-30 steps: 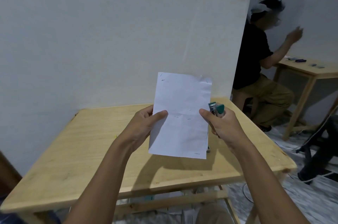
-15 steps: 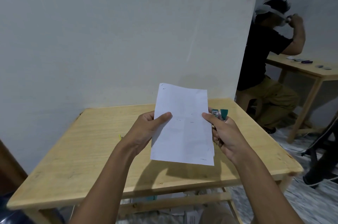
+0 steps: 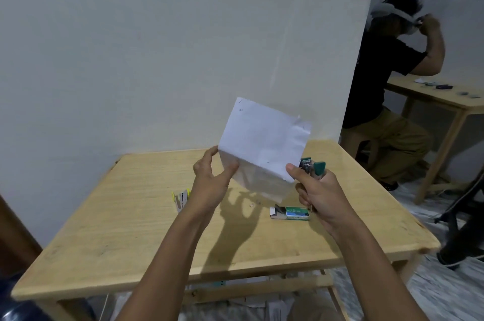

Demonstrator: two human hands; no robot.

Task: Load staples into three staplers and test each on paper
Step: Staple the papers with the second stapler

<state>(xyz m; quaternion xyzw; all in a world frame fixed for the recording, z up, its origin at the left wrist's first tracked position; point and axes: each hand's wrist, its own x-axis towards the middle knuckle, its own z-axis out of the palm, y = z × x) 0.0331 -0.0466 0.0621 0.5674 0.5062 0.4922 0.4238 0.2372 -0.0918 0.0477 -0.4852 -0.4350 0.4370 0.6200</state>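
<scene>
Two hands (image 3: 210, 184) (image 3: 320, 196) on paper (image 3: 262, 143) edges

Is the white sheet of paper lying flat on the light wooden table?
No, the left hand and the right hand hold the white sheet of paper up above the light wooden table.

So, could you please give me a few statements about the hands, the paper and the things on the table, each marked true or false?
1. The left hand and the right hand both hold the paper above the table. True.
2. The right hand also grips a green stapler. True.
3. The staple box rests in the left hand. False: it lies on the table, one end open.
4. The yellow stapler sits on the paper. False: it lies on the table by the left wrist, apart from the paper.
</scene>
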